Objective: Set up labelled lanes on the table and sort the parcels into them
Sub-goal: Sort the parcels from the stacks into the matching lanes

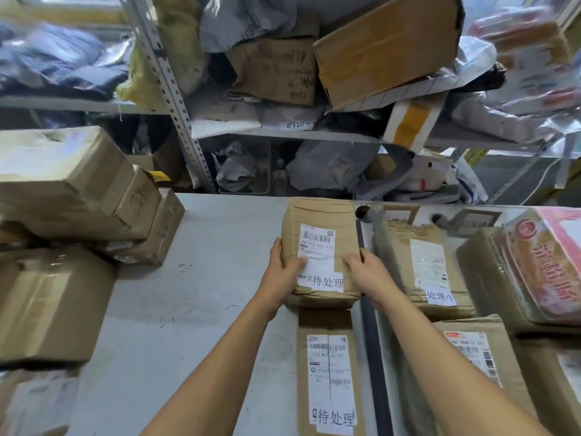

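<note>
Two hands hold one brown cardboard parcel [319, 247] on the grey table [201, 278]: the left hand [283, 275] wraps its near left edge with the thumb laid across the white shipping label [316, 243], and the right hand [367, 272] grips the near right corner, fingers curled over the top. The parcel is a creased, taped box, and a white tag printed 待处理 [327, 282] sits at its near edge. Just nearer lies a second parcel [328, 372] of the same dented cardboard, also tagged 待处理. A dark strip [372, 341] runs along the table just right of both. Beyond the strip another brown parcel [427, 265] carries a tag that seems to read 处理中, though blur softens it. Stacked plain cartons [75, 190] crowd the left side.
</note>
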Demonstrator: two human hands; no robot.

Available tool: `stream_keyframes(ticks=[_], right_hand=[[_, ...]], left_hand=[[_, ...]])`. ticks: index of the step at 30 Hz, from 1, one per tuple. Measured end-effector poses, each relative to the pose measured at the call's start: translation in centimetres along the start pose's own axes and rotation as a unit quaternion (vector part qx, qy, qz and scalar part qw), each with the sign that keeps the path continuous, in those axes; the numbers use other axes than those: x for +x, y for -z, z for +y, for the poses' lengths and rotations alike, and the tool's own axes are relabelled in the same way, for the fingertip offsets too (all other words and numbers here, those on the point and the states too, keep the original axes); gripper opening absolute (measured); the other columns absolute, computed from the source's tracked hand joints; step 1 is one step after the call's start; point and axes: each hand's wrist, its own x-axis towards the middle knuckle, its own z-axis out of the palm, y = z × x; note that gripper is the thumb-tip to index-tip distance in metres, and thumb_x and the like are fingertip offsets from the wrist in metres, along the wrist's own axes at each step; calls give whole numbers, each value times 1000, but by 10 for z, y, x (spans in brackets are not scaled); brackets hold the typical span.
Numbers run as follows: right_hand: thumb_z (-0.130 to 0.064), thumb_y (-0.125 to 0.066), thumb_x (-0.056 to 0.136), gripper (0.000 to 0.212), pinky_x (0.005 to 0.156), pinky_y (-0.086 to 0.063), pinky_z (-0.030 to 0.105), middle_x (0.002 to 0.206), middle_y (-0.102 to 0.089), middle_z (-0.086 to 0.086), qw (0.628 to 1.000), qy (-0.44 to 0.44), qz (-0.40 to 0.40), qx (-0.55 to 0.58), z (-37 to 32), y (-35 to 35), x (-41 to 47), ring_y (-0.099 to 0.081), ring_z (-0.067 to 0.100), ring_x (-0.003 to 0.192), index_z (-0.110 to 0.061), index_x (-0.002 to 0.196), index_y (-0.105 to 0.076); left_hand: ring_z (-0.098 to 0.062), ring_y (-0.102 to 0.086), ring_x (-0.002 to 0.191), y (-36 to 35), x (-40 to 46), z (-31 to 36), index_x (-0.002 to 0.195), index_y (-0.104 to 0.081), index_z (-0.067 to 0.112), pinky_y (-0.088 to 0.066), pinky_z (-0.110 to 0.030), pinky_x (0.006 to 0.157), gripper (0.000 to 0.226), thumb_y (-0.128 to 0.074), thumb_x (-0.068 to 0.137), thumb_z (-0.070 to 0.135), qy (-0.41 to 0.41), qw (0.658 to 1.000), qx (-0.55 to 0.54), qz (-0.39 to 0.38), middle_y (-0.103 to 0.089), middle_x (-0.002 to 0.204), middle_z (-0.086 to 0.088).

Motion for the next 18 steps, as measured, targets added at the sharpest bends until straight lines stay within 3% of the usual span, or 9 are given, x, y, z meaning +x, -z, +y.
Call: stream_keyframes(ticks=[5,9,12,14,15,18], right_hand=[[-37,-54,97,33,68,-54,28,103,-72,-4,1000,8,-1,-14,-1,4,1,-71,14,91,-21,126,-58],[-38,-54,97,37,68,-53,27,115,-70,-3,999,33,13,-37,-7,5,-4,-69,13,95,-25,132,-54],[-36,-55,96,44,70,-52,26,126,-65,-1,992,71,83,-70,-19,-3,-13,-63,14,103,-25,138,-48],[-35,-58,94,47,90,-53,38,134,-58,1,972,126,156,-127,-31,-14,-20,-54,20,120,-23,138,-47],[-36,-58,94,51,103,-47,43,140,-53,3,959,152,178,-160,-38,-22,-24,-46,23,130,-21,141,-46],[-37,-57,97,56,112,-33,42,150,-43,4,945,213,162,-190,-69,-57,-38,-34,24,140,-19,147,-39]], left_hand=[[-15,-59,116,4,-3,4,156,-3,41,-56,-30,87,85,-61,94,44,6,1000,14,-8,-34,158,5],[-27,-38,141,16,-8,7,156,-6,40,-43,-37,99,83,-58,92,55,7,999,43,10,-22,163,1],[-27,-31,145,31,-14,9,156,-14,37,-36,-42,106,76,-56,94,54,-2,998,54,43,-24,163,0],[-25,-36,142,44,-19,12,153,-25,33,-37,-36,99,65,-55,97,47,-20,996,53,75,-32,159,-1],[-23,-39,139,52,-22,15,151,-30,31,-37,-33,96,60,-55,98,43,-33,994,50,95,-36,157,-1],[-14,-47,125,85,-34,27,146,-39,27,-38,-30,93,50,-54,100,36,-73,986,29,145,-47,148,0]])
